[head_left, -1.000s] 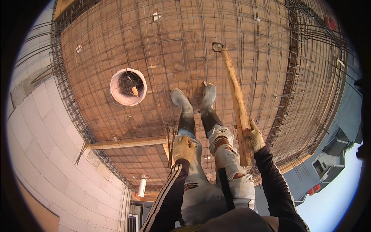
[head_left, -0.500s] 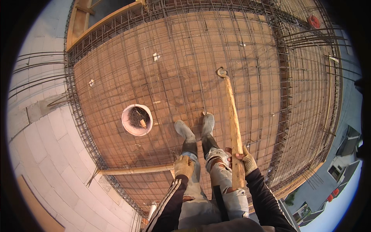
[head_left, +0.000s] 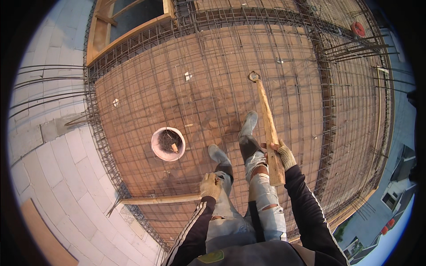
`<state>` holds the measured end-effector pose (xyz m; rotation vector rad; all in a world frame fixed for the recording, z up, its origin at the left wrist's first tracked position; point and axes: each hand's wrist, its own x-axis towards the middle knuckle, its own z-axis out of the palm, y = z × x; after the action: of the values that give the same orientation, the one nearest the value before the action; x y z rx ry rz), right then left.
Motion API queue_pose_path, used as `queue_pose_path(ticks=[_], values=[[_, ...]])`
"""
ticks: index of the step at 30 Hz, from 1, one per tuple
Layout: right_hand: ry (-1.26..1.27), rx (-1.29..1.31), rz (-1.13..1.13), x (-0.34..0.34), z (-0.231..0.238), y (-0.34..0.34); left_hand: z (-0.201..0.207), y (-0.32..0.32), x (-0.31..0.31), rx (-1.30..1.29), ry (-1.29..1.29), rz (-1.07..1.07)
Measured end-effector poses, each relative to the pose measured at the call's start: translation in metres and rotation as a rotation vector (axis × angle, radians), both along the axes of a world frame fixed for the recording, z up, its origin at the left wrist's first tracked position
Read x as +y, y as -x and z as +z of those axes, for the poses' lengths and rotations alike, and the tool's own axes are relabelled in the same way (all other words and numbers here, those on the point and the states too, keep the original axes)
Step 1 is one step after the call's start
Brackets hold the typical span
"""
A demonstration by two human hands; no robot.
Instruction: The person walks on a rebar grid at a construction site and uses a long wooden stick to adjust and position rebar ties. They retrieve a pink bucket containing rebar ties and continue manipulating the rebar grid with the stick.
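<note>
My right hand [head_left: 285, 155], in a glove with bare fingertips, is wrapped round a long wooden stick [head_left: 268, 115] near its thick lower end. The stick points away from me over the rebar mesh [head_left: 213, 57]. At its far end is a round, ring-like metal piece [head_left: 254, 76]; whether it touches the bars I cannot tell. My left hand [head_left: 211, 186], also gloved, is closed in front of my left knee, and what it may hold is hidden. A pale pink bucket [head_left: 156, 144] with dark wiry scraps and a piece of wood stands ahead to the left.
My grey boots [head_left: 250, 124] stand among the bars over brown formwork boards. A timber-framed opening [head_left: 128, 37] lies at the far left. Rebar ends [head_left: 49, 82] stick out over the pale block wall [head_left: 53, 164]. A wooden board [head_left: 162, 199] crosses the mesh near my left.
My right foot has moved forward, ahead of the left. My right hand has moved forward and up in view with the stick. The left hand remains closed near my knee.
</note>
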<state>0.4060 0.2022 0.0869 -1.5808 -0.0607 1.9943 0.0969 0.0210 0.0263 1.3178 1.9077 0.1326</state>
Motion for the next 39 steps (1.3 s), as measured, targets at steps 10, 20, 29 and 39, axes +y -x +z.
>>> queue_pose_path(ticks=[10,20,29,39], values=[[0.018,0.02,0.133,0.179,-0.105,-0.019,-0.017,-0.031,0.064,-0.005,0.231,0.107],[0.025,0.016,0.246,0.257,-0.187,-0.044,0.01,-0.067,0.156,-0.048,0.283,0.108],[0.047,0.009,0.226,0.267,-0.206,-0.052,0.001,-0.089,0.185,0.048,0.138,-0.156],[0.111,0.015,0.295,0.277,-0.16,-0.038,-0.024,-0.068,0.191,0.087,0.386,-0.171]])
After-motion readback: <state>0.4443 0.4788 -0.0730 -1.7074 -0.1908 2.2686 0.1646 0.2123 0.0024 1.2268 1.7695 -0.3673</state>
